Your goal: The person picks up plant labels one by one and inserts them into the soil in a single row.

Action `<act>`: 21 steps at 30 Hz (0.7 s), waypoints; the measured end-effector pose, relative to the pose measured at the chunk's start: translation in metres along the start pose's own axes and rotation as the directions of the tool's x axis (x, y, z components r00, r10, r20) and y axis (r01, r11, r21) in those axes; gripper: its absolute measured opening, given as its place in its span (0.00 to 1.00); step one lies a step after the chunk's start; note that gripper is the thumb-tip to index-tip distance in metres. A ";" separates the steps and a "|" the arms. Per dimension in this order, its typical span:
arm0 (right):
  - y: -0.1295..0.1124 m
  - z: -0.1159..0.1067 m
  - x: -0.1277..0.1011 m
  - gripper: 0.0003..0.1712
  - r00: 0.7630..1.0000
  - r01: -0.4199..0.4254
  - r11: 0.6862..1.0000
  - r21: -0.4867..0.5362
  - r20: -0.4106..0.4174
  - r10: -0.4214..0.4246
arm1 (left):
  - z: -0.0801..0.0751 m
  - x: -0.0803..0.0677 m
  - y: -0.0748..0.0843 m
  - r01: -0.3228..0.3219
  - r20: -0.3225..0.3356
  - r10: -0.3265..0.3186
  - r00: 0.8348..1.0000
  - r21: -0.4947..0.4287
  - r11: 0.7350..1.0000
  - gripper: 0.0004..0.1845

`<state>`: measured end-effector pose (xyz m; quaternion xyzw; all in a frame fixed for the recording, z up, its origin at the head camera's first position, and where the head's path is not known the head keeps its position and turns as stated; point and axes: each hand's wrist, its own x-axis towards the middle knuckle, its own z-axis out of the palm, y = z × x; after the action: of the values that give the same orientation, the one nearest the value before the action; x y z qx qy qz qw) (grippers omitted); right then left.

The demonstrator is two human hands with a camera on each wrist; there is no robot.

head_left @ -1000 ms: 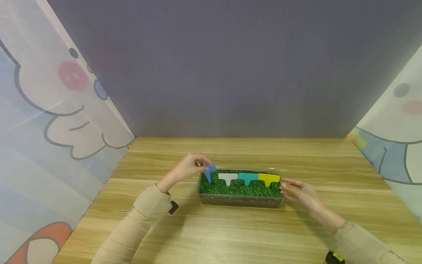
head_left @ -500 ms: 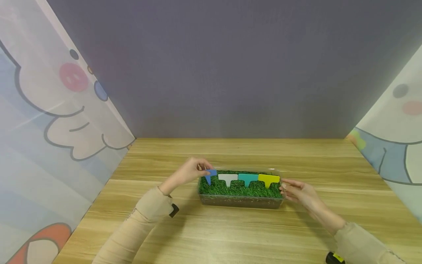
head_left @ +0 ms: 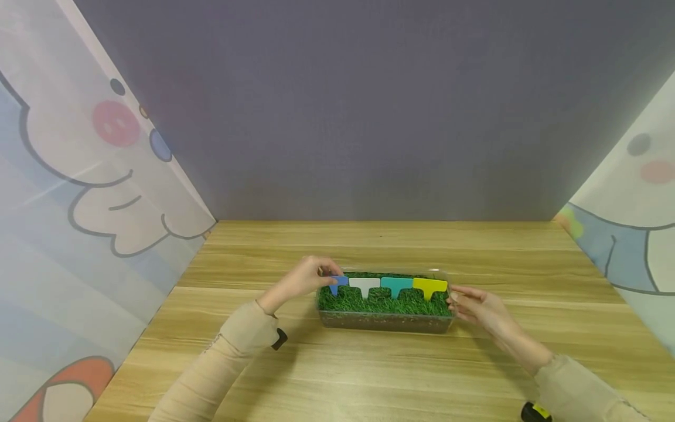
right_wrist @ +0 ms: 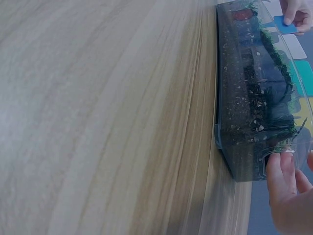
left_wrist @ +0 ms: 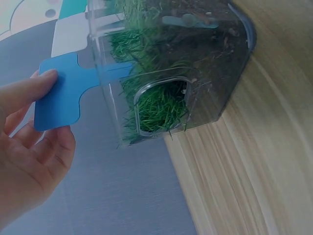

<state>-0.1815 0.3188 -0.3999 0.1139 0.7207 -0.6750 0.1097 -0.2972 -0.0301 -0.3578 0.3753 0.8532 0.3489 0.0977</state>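
Note:
A clear planter box filled with dark soil and green grass stands on the table. My left hand pinches the top of a blue T-shaped plant label between thumb and fingers at the box's left end. In the left wrist view the label's stem reaches down behind the clear wall into the grass. White, teal and yellow plant labels stand upright beside it in a row. At the right end, my right hand grips the box, its fingers in the handle opening.
The wooden table spreads around the box on every side. Behind it rises a grey wall, and cartoon-printed curtains flank both sides. A second handle opening shows in the box's left end.
My left hand has moved down with the blue plant label, which now sits lower in the grass, about level with the others. The right hand and the box have stayed in place.

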 end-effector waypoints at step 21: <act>0.002 -0.002 0.001 0.36 1.000 0.014 1.000 -0.008 0.003 -0.014 | 0.004 0.000 -0.001 0.010 0.002 -0.010 1.000 -0.010 1.000 0.06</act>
<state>-0.1821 0.3205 -0.4017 0.1073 0.7239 -0.6732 0.1063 -0.2958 -0.0286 -0.3616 0.3709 0.8532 0.3523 0.1020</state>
